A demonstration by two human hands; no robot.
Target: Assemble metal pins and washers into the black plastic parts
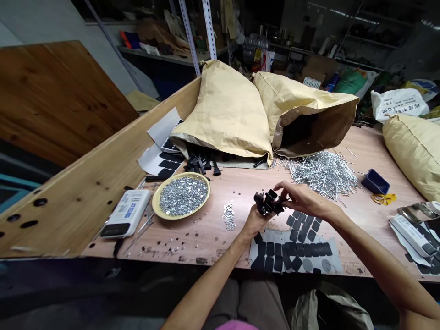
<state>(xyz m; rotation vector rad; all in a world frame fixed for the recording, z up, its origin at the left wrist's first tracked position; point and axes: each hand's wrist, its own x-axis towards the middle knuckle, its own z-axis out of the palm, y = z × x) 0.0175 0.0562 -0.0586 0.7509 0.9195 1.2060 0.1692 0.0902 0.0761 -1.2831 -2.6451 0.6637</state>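
centrally, above the front of the bench [364, 206], a cluster of black parts [266, 205] was held up between the two hands. it was grasped from below by the left hand [254, 222], which was closed around it, its fingers partly hidden. the cluster's right side was met by the bent fingers of the right hand [302, 198]; whether a piece was pinched by them could not be told. below the right hand, loose black pads [302, 225] were spread, and more were laid on a pale sheet [336, 263] at the bench's near edge. to the left, small washers [228, 215] were scattered beside a yellow bowl [156, 206] filled with metal pieces [184, 195]. farther back, metal rods [321, 174] were heaped before an open paper sack [319, 126].
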